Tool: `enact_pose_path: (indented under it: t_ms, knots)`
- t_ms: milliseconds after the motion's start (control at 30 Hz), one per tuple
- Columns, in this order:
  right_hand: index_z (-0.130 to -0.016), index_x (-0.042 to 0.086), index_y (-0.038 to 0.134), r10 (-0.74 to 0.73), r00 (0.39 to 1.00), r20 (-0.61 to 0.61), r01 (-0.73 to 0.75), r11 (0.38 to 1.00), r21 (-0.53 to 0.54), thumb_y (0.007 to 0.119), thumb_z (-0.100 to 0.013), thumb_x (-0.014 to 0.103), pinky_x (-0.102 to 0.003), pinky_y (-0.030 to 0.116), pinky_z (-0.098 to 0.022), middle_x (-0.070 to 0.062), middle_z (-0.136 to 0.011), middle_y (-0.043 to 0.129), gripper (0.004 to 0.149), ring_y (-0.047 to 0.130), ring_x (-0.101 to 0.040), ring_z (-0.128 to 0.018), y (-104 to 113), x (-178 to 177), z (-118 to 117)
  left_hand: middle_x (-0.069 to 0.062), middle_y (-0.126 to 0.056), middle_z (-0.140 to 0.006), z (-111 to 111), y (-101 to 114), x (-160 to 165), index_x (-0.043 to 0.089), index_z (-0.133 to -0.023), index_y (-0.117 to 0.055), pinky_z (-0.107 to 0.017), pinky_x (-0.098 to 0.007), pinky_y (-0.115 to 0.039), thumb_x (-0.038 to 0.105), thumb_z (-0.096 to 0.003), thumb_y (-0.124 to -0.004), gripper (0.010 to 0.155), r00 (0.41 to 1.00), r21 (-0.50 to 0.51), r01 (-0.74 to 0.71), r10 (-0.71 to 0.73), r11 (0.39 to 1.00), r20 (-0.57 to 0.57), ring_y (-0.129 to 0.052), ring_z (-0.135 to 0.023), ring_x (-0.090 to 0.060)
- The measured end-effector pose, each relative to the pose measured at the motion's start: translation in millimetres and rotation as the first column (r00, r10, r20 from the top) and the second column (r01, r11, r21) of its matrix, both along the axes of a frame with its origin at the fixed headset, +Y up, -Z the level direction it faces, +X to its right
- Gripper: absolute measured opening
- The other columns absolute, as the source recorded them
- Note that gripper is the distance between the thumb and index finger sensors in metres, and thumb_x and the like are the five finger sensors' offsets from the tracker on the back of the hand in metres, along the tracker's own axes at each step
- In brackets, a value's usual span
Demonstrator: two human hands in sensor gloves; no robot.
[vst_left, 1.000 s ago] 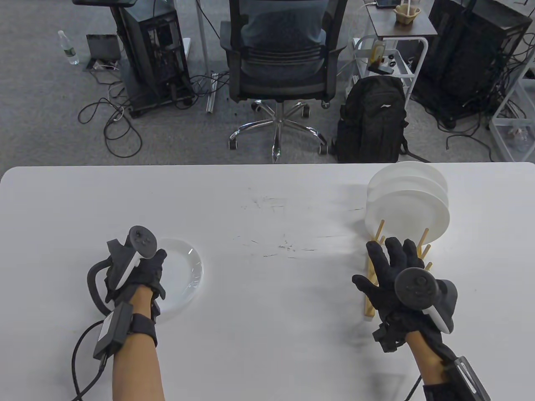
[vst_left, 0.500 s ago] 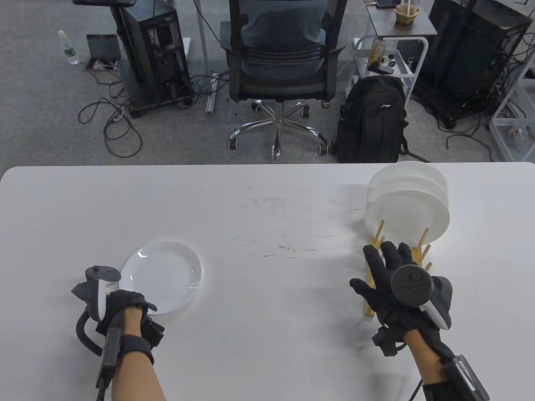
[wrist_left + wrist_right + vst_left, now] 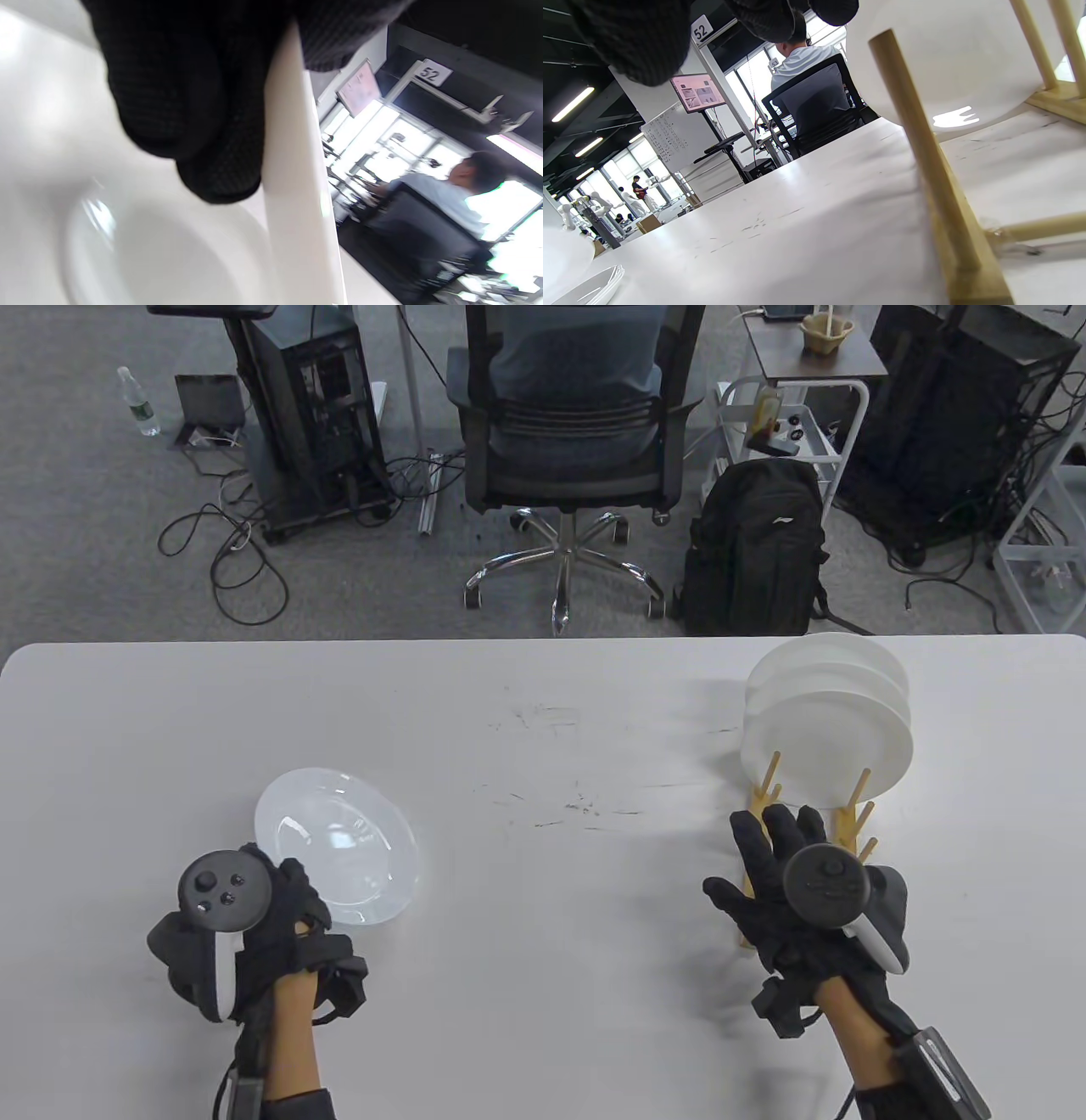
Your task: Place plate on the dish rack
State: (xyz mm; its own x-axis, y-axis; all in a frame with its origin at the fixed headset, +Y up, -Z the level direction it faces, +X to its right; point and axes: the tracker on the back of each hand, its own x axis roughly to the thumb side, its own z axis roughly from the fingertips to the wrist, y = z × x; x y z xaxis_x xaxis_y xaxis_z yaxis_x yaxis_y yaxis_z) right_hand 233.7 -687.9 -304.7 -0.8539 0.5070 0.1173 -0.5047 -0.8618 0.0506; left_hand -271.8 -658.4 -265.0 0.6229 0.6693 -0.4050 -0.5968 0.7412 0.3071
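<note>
Plate (image 3: 339,844) sits at the near left of the counter (image 3: 543,712), tilted up with its far edge raised, and the left hand (image 3: 254,933) grips it by the near rim, thumb over the top. Over on the right, the wooden rack (image 3: 768,848) already carries a row of white plates (image 3: 827,721) at its far end, with free pegs nearer the person. The right hand (image 3: 793,882) lies flat and open across the near end of that rack, fingers spread, holding nothing.

To do this lift well, I'd say the grip wants to be firm on the rim, because a glazed plate is slick and heavy at the far side. Carry it across upright, edge down, and aim for the first free gap in front of the standing plates. The right hand looks placed to steady the rack, which is light and could slide.

From the left wrist view comes the detail the table view lacks: a gloved finger (image 3: 203,127) pressed against the plate's inner face with the rim running past it. The right wrist view shows a bare peg (image 3: 920,144) close up and the plates standing behind it
</note>
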Motion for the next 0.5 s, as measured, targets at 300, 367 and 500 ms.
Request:
enact_pose_path:
  t_ms: [300, 367, 500]
  knots:
    - [-0.112, 0.019, 0.037, -0.051, 0.994, -0.095, 0.053, 0.998, 0.015, 0.068, -0.05, 0.051, -0.073, 0.013, -0.068, -0.024, -0.117, 0.016, 0.076, 0.002, -0.057, -0.1, 1.2, -12.1, 4.3, -0.016, -0.085, -0.091, -15.2, -60.6, 71.0, 0.0, -0.104, -0.05, -0.04, -0.036, -0.093, 0.025, -0.0531, -0.072, 0.061, 0.739, -0.076, -0.588, 0.573, 0.805, 0.353, -0.111, -0.056, -0.034]
    - [-0.112, 0.018, 0.034, -0.109, 0.984, -0.138, 0.111, 0.994, 0.007, 0.066, -0.05, 0.052, -0.074, 0.013, -0.068, -0.024, -0.117, 0.017, 0.078, 0.004, -0.057, -0.1, 3.3, -21.3, 8.0, -0.014, -0.083, -0.093, -15.1, -78.3, 92.5, 0.001, -0.105, -0.048, -0.041, -0.036, -0.093, 0.025, -0.0536, -0.071, 0.06, 0.637, -0.168, -0.662, 0.666, 0.731, 0.389, -0.11, -0.058, -0.033]
    - [-0.111, 0.007, 0.028, -0.248, 0.948, -0.202, 0.25, 0.968, -0.013, 0.061, -0.051, 0.052, -0.074, 0.017, -0.068, -0.024, -0.116, 0.021, 0.082, 0.009, -0.057, -0.101, 6.7, -39.2, 14.8, -0.012, -0.081, -0.096, -19.0, -88.8, 127.9, 0.002, -0.106, -0.046, -0.043, -0.035, -0.092, 0.026, -0.0547, -0.069, 0.061, 0.431, -0.325, -0.729, 0.772, 0.603, 0.467, -0.109, -0.061, -0.032]
